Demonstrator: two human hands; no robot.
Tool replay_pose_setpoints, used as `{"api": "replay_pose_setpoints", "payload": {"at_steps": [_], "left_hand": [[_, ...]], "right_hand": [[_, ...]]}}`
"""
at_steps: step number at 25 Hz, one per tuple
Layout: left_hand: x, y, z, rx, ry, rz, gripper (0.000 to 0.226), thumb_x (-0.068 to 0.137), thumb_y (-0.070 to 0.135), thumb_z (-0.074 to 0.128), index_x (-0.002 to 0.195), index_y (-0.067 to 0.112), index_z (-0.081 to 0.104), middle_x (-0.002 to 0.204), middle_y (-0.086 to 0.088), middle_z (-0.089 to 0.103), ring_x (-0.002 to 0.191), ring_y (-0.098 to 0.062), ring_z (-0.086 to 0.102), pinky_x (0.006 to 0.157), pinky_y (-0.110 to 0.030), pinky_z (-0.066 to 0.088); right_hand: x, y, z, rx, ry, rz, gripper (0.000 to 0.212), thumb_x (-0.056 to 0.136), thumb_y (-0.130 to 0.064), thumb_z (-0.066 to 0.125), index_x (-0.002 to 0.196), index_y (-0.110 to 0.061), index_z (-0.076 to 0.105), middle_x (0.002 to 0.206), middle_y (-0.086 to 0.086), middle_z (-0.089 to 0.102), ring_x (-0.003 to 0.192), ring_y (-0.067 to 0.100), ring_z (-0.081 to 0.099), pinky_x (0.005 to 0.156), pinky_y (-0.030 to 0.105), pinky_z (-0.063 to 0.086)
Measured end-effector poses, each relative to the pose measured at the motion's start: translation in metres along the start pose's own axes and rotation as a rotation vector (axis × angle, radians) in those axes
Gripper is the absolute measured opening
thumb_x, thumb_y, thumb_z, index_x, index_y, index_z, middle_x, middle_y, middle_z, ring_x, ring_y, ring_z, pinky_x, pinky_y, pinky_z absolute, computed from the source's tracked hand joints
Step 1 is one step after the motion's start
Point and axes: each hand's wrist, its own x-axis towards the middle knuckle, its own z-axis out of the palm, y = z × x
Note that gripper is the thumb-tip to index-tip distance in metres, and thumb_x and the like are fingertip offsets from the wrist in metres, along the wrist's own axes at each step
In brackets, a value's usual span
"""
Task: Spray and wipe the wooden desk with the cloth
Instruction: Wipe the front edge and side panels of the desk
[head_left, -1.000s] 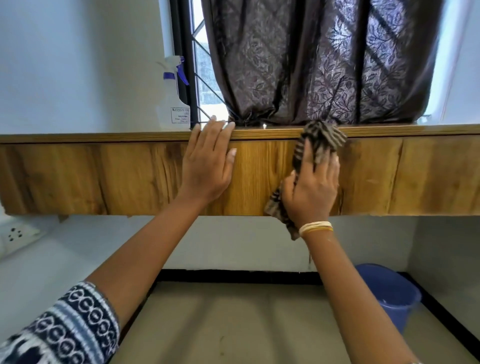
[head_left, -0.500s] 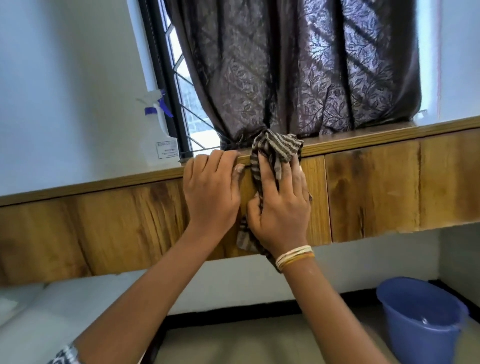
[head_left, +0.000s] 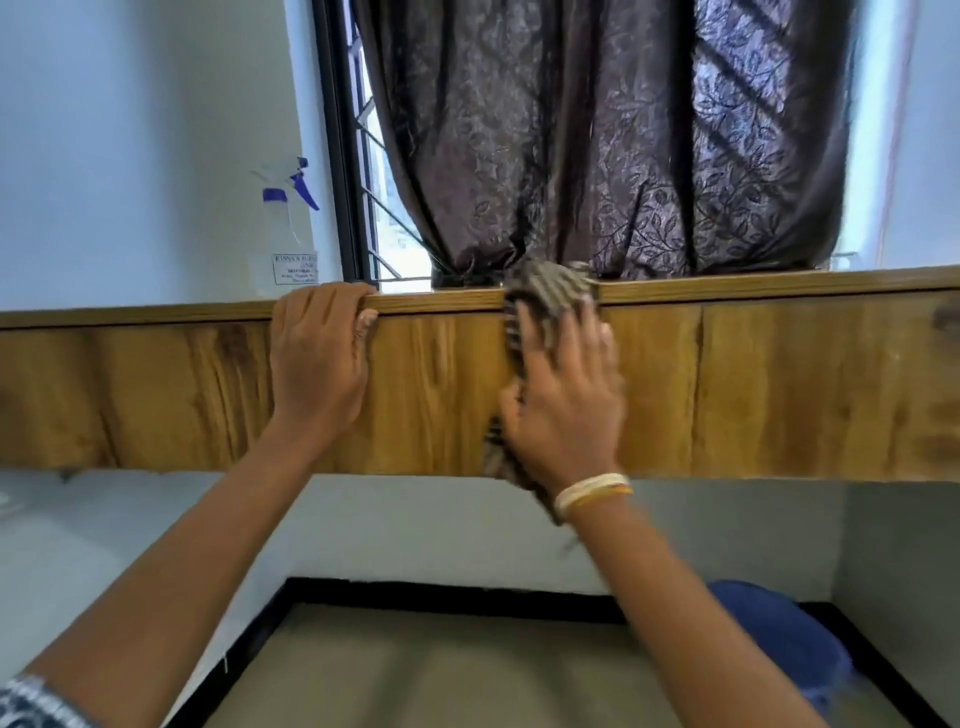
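Observation:
The wooden desk (head_left: 779, 389) runs across the view, and I face its front panel from below. My right hand (head_left: 563, 400) presses a striped cloth (head_left: 550, 283) flat against that panel with its fingers spread. The cloth's top lies over the desk's upper edge and its tail hangs below my wrist. My left hand (head_left: 317, 358) lies on the panel to the left, its fingers curled over the desk's top edge. A clear spray bottle (head_left: 288, 244) with a blue trigger stands on the desktop behind my left hand, touched by neither hand.
A dark patterned curtain (head_left: 623, 156) hangs down to the desktop in front of a barred window (head_left: 374, 197). A blue bucket (head_left: 779, 639) stands on the floor under the desk at the right. Pale walls close the space below the desk.
My right hand has slid the cloth to the right along the panel, away from my left hand. My left hand still holds the top edge.

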Motion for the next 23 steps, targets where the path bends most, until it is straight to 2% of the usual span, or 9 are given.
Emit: {"api": "replay_pose_setpoints", "payload": {"at_steps": [2,4,7,8,11,14,16,20,23], "left_hand": [[0.000,0.007,-0.005,0.039,-0.023,-0.033,0.031,0.103,0.021,0.039,0.118,0.003,0.060,0.112,-0.018,0.064,0.106,-0.035,0.054,0.094,-0.042,0.040],[0.006,0.022,-0.011,0.054,-0.125,-0.038,0.034,0.102,0.022,0.038,0.121,0.002,0.058,0.115,-0.020,0.063,0.109,-0.036,0.055,0.095,-0.044,0.043],[0.014,0.056,-0.019,0.012,-0.238,-0.057,0.031,0.103,0.016,0.041,0.126,0.004,0.058,0.120,-0.018,0.063,0.114,-0.034,0.055,0.093,-0.043,0.046],[0.015,0.070,-0.018,-0.009,-0.225,-0.093,0.031,0.103,0.014,0.041,0.126,0.004,0.059,0.120,-0.017,0.064,0.115,-0.032,0.056,0.094,-0.042,0.046],[0.019,0.116,-0.018,-0.048,-0.236,-0.138,0.034,0.103,0.015,0.039,0.130,0.007,0.057,0.125,-0.015,0.062,0.120,-0.030,0.054,0.098,-0.045,0.048],[0.026,0.172,-0.014,-0.101,-0.357,-0.013,0.036,0.101,0.019,0.039,0.135,0.014,0.052,0.130,-0.010,0.059,0.119,-0.027,0.053,0.095,-0.043,0.048],[0.029,0.199,-0.007,-0.118,-0.392,0.001,0.039,0.103,0.021,0.037,0.139,0.015,0.049,0.134,-0.008,0.058,0.124,-0.026,0.052,0.098,-0.042,0.048],[0.028,0.202,-0.004,-0.115,-0.404,-0.006,0.041,0.105,0.021,0.038,0.144,0.011,0.045,0.141,-0.009,0.053,0.133,-0.026,0.046,0.107,-0.042,0.044],[0.030,0.215,-0.005,-0.137,-0.426,0.011,0.043,0.105,0.020,0.037,0.147,0.009,0.041,0.146,-0.013,0.048,0.138,-0.029,0.040,0.113,-0.042,0.037]], "right_hand": [[-0.008,0.075,-0.029,-0.080,0.004,0.065,0.069,0.080,-0.028,0.050,0.146,-0.010,0.041,0.146,0.026,0.042,0.138,0.041,0.032,0.117,0.053,0.024],[-0.013,0.135,-0.053,-0.130,-0.027,0.106,0.068,0.082,-0.027,0.046,0.147,-0.008,0.039,0.148,0.028,0.039,0.137,0.044,0.033,0.116,0.054,0.025],[-0.006,0.126,-0.054,-0.049,-0.048,0.262,0.070,0.088,-0.028,0.049,0.152,-0.008,0.029,0.153,0.027,0.030,0.140,0.046,0.027,0.118,0.054,0.018],[0.000,0.106,-0.049,-0.008,-0.046,0.219,0.069,0.090,-0.030,0.050,0.152,-0.009,0.027,0.154,0.025,0.029,0.142,0.044,0.025,0.119,0.053,0.015],[0.017,0.058,-0.033,0.039,-0.150,-0.174,0.064,0.092,-0.030,0.051,0.150,-0.008,0.035,0.155,0.022,0.031,0.146,0.039,0.021,0.121,0.047,0.009],[0.021,0.091,-0.041,0.016,-0.173,-0.297,0.060,0.088,-0.027,0.056,0.144,-0.006,0.046,0.150,0.020,0.041,0.143,0.037,0.030,0.120,0.045,0.014],[0.009,0.141,-0.059,-0.006,-0.149,-0.208,0.061,0.088,-0.027,0.055,0.145,-0.007,0.044,0.149,0.020,0.041,0.142,0.038,0.031,0.120,0.046,0.015],[-0.003,0.252,-0.101,-0.083,-0.083,-0.067,0.062,0.089,-0.027,0.051,0.147,-0.009,0.041,0.150,0.026,0.037,0.142,0.041,0.029,0.120,0.049,0.015],[-0.011,0.250,-0.104,-0.110,-0.057,0.186,0.062,0.090,-0.026,0.048,0.148,-0.007,0.037,0.149,0.029,0.036,0.140,0.044,0.029,0.118,0.052,0.020]]}}
